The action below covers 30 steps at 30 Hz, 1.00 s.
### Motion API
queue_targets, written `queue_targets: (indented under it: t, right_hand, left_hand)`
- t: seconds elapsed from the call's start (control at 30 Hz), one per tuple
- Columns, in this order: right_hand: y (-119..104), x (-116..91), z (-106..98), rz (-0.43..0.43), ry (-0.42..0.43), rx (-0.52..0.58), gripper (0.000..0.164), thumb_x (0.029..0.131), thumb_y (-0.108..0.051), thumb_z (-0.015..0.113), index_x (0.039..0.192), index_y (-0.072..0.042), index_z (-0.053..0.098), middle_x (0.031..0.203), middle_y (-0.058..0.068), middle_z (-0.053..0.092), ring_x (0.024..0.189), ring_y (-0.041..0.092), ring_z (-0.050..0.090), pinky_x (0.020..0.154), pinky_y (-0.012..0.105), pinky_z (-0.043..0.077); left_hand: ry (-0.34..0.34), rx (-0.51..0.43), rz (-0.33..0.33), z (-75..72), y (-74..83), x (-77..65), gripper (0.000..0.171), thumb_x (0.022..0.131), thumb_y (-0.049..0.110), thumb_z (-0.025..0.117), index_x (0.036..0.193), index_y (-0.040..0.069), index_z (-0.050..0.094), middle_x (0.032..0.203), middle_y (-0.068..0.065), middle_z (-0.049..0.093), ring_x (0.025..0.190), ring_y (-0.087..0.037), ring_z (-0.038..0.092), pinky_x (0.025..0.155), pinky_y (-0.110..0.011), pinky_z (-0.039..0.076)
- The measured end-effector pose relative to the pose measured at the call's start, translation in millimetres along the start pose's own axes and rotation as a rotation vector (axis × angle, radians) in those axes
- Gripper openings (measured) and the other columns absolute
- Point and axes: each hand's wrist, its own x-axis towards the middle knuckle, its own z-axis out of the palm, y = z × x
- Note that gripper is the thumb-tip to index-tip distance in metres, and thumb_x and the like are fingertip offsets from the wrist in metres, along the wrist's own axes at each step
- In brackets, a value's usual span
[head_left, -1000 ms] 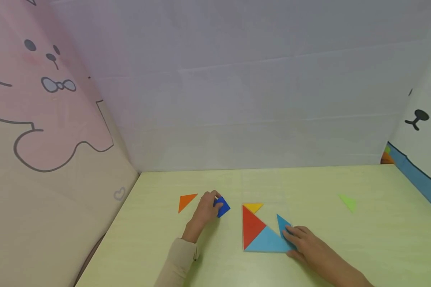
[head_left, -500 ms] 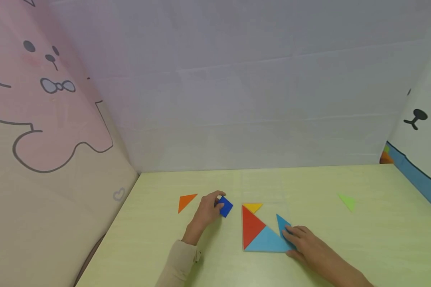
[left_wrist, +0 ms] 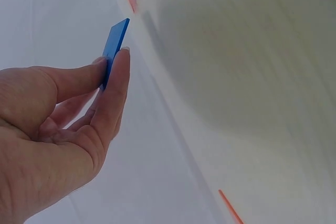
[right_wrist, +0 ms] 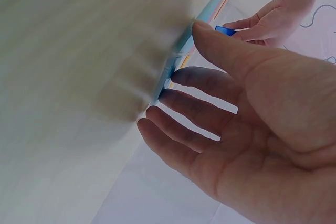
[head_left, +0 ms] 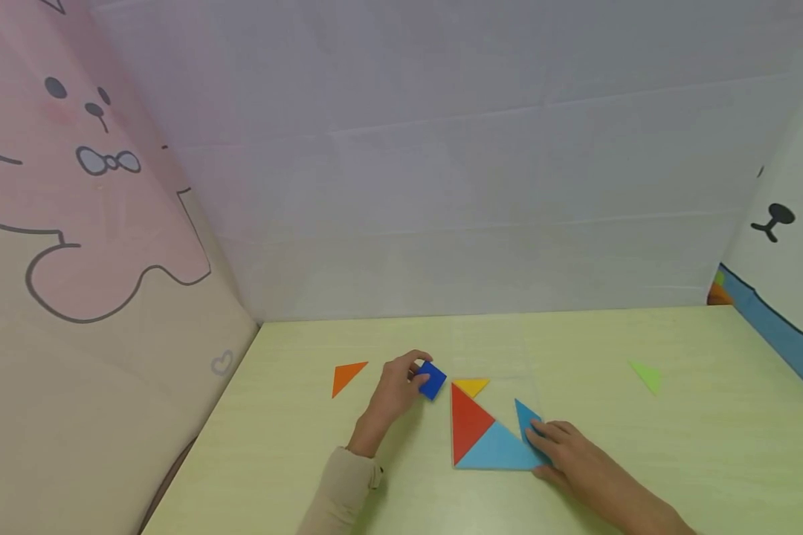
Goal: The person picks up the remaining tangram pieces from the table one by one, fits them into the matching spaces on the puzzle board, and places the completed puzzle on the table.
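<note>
My left hand (head_left: pixel 401 386) pinches a dark blue square tile (head_left: pixel 432 380) between thumb and fingers, lifted just left of the yellow triangle (head_left: pixel 471 386). In the left wrist view the blue square (left_wrist: pixel 114 51) shows edge-on at my fingertips (left_wrist: pixel 119 59). A red triangle (head_left: pixel 468 423) and a large light blue triangle (head_left: pixel 498 448) lie joined on the green table (head_left: pixel 642 461). My right hand (head_left: pixel 562 446) rests with straight fingers on a smaller light blue piece (head_left: pixel 527 420); in the right wrist view its fingertips (right_wrist: pixel 168 95) touch that piece's edge (right_wrist: pixel 173 72).
An orange triangle (head_left: pixel 346 374) lies left of my left hand. A light green triangle (head_left: pixel 649 377) lies far right. Cartoon-printed panels wall the table at left (head_left: pixel 94 245), back and right (head_left: pixel 783 245).
My left hand has carried the blue square to the right, toward the yellow triangle. My right hand has stayed on the light blue piece.
</note>
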Motion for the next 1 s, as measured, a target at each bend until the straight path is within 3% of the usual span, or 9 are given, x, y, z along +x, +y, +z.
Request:
queue_targets:
  t: [0.43,0.77,1.0]
  right_hand:
    - [-1,0,0,0.016,-0.012,0.006,0.050,0.094,-0.026,0.074,0.133,0.005,0.065,0.138,0.021,0.060,0.119,0.037,0.057,0.096,0.052,0.052]
    - [-3,1,0,0.048,-0.037,0.040,0.051,0.093,-0.024,0.076,0.134,0.005,0.064,0.139,0.022,0.059,0.120,0.039,0.056,0.097,0.054,0.051]
    - [-3,0,0,0.019,-0.007,0.005,0.049,0.094,-0.025,0.075,0.133,0.004,0.065,0.138,0.021,0.060,0.119,0.038,0.057,0.096,0.053,0.052]
  left_hand:
    - [-0.021,-0.080,0.027,16.6,15.3,6.0,0.027,0.096,-0.005,0.067,0.122,0.000,0.069,0.096,-0.014,0.071,0.082,-0.024,0.068,0.066,-0.025,0.056]
    - [-0.049,-0.141,-0.005,30.5,24.7,12.4,0.027,0.096,-0.004,0.067,0.122,0.001,0.070,0.095,-0.013,0.070,0.082,-0.021,0.067,0.066,-0.025,0.058]
    - [-0.072,-0.157,-0.021,39.0,31.0,13.4,0.027,0.096,-0.002,0.069,0.123,0.003,0.071,0.096,-0.010,0.070,0.087,-0.022,0.067,0.067,-0.025,0.057]
